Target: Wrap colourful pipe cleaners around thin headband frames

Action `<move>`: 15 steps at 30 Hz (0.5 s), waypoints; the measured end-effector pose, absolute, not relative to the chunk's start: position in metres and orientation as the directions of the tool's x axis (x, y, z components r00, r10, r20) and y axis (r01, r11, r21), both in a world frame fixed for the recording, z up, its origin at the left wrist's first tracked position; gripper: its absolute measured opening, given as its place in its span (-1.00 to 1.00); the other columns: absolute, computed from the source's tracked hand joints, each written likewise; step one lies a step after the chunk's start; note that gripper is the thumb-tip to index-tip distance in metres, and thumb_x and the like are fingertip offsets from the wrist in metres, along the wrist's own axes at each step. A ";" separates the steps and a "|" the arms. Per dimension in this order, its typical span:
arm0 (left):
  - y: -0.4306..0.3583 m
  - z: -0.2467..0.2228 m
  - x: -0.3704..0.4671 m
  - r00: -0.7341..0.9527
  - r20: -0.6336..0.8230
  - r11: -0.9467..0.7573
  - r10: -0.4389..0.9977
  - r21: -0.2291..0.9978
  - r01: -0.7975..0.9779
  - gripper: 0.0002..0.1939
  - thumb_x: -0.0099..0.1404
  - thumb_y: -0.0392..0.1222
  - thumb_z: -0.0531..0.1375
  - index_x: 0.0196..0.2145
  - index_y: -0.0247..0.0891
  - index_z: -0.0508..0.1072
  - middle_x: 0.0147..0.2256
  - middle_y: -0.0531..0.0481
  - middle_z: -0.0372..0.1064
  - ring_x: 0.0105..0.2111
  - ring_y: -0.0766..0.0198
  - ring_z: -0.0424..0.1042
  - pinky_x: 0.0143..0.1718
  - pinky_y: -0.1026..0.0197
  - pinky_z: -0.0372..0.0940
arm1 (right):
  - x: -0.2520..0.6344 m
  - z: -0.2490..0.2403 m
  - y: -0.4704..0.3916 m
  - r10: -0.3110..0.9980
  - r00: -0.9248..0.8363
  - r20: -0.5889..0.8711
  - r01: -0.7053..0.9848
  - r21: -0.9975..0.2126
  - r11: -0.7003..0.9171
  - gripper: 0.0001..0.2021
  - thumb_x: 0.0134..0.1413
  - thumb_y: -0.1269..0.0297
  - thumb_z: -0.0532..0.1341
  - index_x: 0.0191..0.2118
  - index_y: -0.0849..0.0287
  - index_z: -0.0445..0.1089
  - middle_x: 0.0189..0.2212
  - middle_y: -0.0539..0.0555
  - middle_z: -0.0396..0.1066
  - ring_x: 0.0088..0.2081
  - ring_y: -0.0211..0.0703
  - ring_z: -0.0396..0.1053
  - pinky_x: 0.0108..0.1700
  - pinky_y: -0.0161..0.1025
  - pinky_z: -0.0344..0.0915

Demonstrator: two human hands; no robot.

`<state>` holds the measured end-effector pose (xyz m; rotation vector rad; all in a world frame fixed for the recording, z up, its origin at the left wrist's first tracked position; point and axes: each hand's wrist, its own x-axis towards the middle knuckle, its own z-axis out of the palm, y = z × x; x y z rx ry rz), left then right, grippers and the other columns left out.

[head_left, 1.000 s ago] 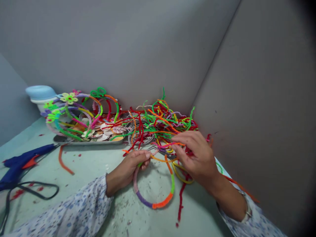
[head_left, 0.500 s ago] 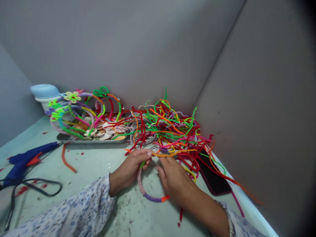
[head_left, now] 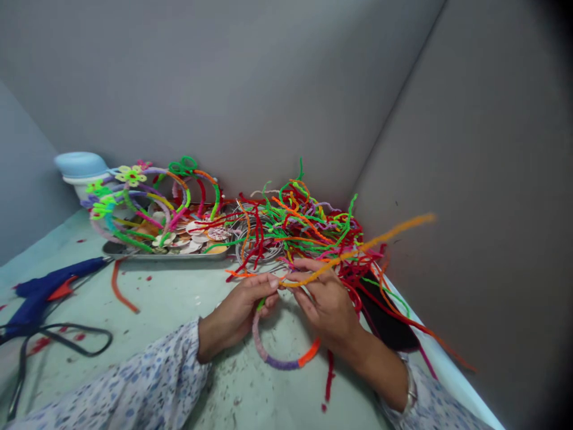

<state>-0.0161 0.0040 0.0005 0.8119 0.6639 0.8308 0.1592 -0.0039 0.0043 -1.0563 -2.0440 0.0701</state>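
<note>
Low in the middle, a ring wrapped in green, pink, purple and orange fuzzy wire hangs from my left hand, whose thumb and fingers pinch its top. A yellow-orange pipe cleaner runs from that pinch over the fingers of my right hand and up to the right. The fingers of my right hand are apart, with the strand lying across them; its thumb is under the strand. Part of the ring is hidden behind my hands.
Finished wrapped hoops with flowers lie over a metal tray at the back left, near a white cup with a blue lid. Tangled pipe cleaners fill the back. A blue glue gun lies left, a dark phone right.
The free end of the yellow-orange strand has swung up and to the right. My right hand has turned and its fingers have spread. The ring has tilted, showing more of its orange part.
</note>
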 end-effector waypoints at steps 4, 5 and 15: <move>0.004 0.001 -0.017 0.532 -0.201 0.432 0.823 0.829 -0.355 -0.87 0.24 -0.25 0.12 -0.44 -0.33 0.29 -0.63 0.14 0.09 -0.67 0.52 -0.01 -0.65 0.38 -0.17 | 0.165 0.009 0.004 0.629 -0.425 0.651 0.603 -0.315 0.733 -0.77 0.10 0.43 0.14 -0.13 0.09 0.42 -0.10 0.12 0.39 -0.03 -0.06 0.28 0.04 -0.03 0.22; 0.004 0.001 -0.017 0.534 -0.198 0.425 0.822 0.837 -0.345 -0.87 0.24 -0.25 0.11 -0.44 -0.33 0.28 -0.64 0.14 0.09 -0.69 0.52 -0.03 -0.66 0.38 -0.19 | 0.166 0.010 0.005 0.612 -0.449 0.651 0.586 -0.302 0.752 -0.78 0.10 0.43 0.15 -0.13 0.10 0.42 -0.12 0.11 0.40 -0.04 -0.08 0.29 0.03 -0.05 0.22; 0.004 0.003 -0.015 0.495 -0.239 0.409 0.835 0.872 -0.269 -0.93 0.21 -0.26 0.09 -0.39 -0.32 0.28 -0.63 0.15 0.11 -0.70 0.52 -0.05 -0.69 0.39 -0.19 | 0.170 0.004 0.010 0.562 -0.559 0.609 0.514 -0.277 0.812 -0.82 0.14 0.41 0.13 -0.15 0.13 0.39 -0.25 0.10 0.46 -0.18 -0.10 0.32 -0.09 -0.09 0.24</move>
